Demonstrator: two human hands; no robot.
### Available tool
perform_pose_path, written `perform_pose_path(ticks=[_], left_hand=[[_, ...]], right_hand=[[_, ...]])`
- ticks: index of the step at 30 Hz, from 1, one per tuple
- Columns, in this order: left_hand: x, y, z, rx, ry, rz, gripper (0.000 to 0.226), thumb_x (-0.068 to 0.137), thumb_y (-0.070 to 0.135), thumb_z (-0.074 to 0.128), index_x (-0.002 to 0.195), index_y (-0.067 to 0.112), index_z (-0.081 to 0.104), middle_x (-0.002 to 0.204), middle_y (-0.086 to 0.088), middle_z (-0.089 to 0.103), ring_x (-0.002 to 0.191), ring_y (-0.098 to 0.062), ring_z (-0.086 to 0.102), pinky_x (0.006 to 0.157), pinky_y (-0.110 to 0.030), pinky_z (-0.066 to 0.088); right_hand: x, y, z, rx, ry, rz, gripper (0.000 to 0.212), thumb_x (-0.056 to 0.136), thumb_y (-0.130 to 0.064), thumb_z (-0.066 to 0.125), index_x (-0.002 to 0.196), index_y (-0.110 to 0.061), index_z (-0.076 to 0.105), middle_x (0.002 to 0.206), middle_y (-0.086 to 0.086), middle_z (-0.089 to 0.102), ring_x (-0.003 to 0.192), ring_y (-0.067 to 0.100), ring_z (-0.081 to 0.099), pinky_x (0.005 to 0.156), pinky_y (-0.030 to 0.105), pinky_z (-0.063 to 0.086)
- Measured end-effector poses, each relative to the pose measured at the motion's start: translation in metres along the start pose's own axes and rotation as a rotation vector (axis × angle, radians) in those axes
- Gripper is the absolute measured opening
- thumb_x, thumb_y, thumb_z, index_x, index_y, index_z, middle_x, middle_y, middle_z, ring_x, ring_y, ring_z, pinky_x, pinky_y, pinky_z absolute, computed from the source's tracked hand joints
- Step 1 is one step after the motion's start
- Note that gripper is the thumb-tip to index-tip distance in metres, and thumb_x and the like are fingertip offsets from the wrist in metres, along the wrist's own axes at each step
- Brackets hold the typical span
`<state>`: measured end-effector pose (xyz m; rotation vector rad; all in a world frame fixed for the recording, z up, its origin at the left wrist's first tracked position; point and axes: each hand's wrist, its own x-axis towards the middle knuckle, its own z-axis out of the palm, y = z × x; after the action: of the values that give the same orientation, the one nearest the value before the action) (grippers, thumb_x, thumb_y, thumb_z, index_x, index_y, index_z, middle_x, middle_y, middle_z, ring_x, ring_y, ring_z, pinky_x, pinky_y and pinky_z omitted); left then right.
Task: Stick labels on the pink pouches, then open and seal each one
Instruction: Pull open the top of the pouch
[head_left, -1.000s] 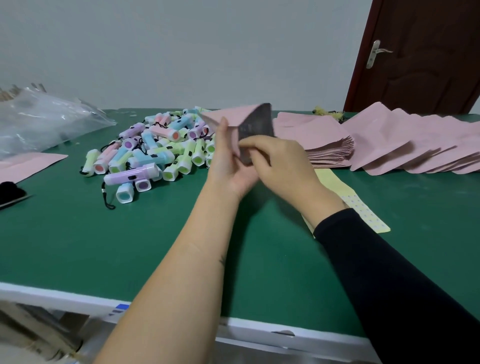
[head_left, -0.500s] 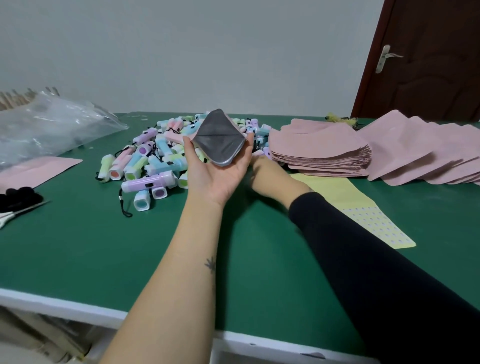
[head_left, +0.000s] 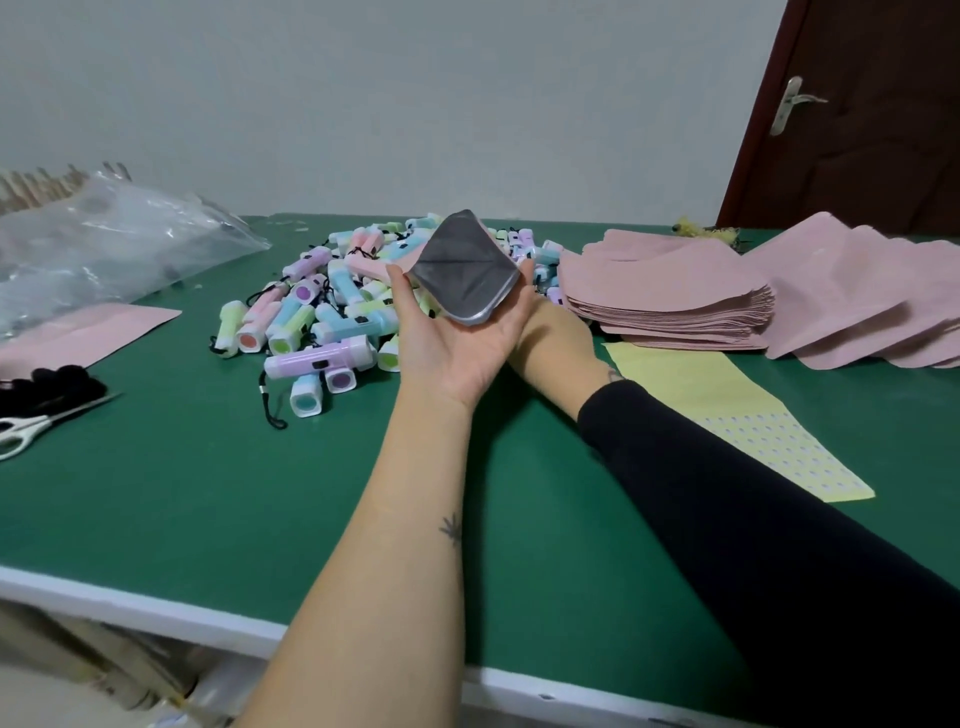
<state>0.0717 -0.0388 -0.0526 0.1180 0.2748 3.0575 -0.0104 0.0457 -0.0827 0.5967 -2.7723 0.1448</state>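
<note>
My left hand (head_left: 457, 358) holds one pink pouch (head_left: 462, 270) up above the green table, thumb on one side and fingers on the other. The pouch is squeezed open, and its grey lining faces me. My right hand (head_left: 550, 332) reaches under and behind the left hand toward the torch pile; its fingers are hidden. A thick stack of flat pink pouches (head_left: 665, 291) lies to the right, with more pink pouches fanned out (head_left: 857, 301) beyond it. The yellow label sheet (head_left: 727, 410) lies on the table beside my right forearm.
A pile of pastel mini torches (head_left: 322, 322) sits mid-table behind my hands. At the left are a clear plastic bag (head_left: 104, 249), one flat pink pouch (head_left: 88, 332), black items (head_left: 52, 384) and white-handled scissors (head_left: 26, 431). A brown door (head_left: 857, 130) stands at the back right.
My right hand let go of the pouch and moved behind the left hand toward the torches. The left hand turned the opened pouch so its mouth faces me.
</note>
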Motion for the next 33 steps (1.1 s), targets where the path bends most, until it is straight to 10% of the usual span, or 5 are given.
perform_pose_path(ticks=[8, 14, 18, 29, 33], left_hand=[[-0.002, -0.004, 0.003, 0.057, 0.000, 0.019, 0.090, 0.085, 0.073, 0.050, 0.143, 0.005, 0.046, 0.144, -0.021, 0.049, 0.129, -0.042, 0.049, 0.078, -0.051, 0.058], [0.001, -0.015, 0.005, 0.098, 0.045, 0.065, 0.085, 0.086, 0.071, 0.052, 0.142, 0.007, 0.048, 0.137, -0.017, 0.056, 0.122, -0.037, 0.056, 0.085, -0.048, 0.057], [0.000, -0.025, 0.009, 0.113, 0.032, 0.089, 0.082, 0.087, 0.070, 0.051, 0.142, 0.009, 0.049, 0.129, -0.017, 0.060, 0.110, -0.036, 0.062, 0.085, -0.047, 0.056], [-0.010, -0.063, 0.017, 0.049, -0.032, -0.138, 0.071, 0.090, 0.060, 0.055, 0.103, -0.009, 0.064, 0.094, -0.015, 0.067, 0.090, -0.022, 0.066, 0.074, -0.027, 0.060], [-0.011, -0.067, 0.018, 0.111, 0.076, -0.137, 0.079, 0.087, 0.059, 0.061, 0.121, -0.012, 0.059, 0.125, -0.014, 0.063, 0.122, -0.017, 0.059, 0.109, -0.021, 0.039]], right_hand=[[-0.056, 0.031, -0.019, 0.167, 0.108, -0.067, 0.022, 0.093, -0.017, 0.055, 0.114, -0.013, 0.055, 0.126, 0.011, 0.049, 0.102, 0.034, 0.058, 0.069, 0.034, 0.037], [-0.078, 0.046, -0.070, 0.745, 0.776, 0.106, 0.024, 0.096, -0.010, 0.050, 0.118, -0.001, 0.051, 0.108, 0.003, 0.054, 0.104, 0.024, 0.053, 0.087, 0.025, 0.040], [-0.094, 0.036, -0.094, 0.804, 1.107, -0.157, 0.019, 0.094, 0.000, 0.052, 0.109, 0.010, 0.051, 0.104, 0.001, 0.049, 0.092, 0.027, 0.053, 0.082, 0.039, 0.048], [-0.088, 0.030, -0.068, 0.277, 0.874, -0.340, 0.007, 0.083, -0.010, 0.068, 0.079, -0.005, 0.067, 0.087, 0.006, 0.071, 0.077, 0.030, 0.066, 0.084, 0.037, 0.036], [-0.083, 0.036, -0.071, 0.202, 0.756, -0.205, 0.004, 0.085, -0.013, 0.065, 0.084, -0.009, 0.067, 0.082, 0.002, 0.067, 0.078, 0.026, 0.063, 0.111, 0.038, 0.014]])
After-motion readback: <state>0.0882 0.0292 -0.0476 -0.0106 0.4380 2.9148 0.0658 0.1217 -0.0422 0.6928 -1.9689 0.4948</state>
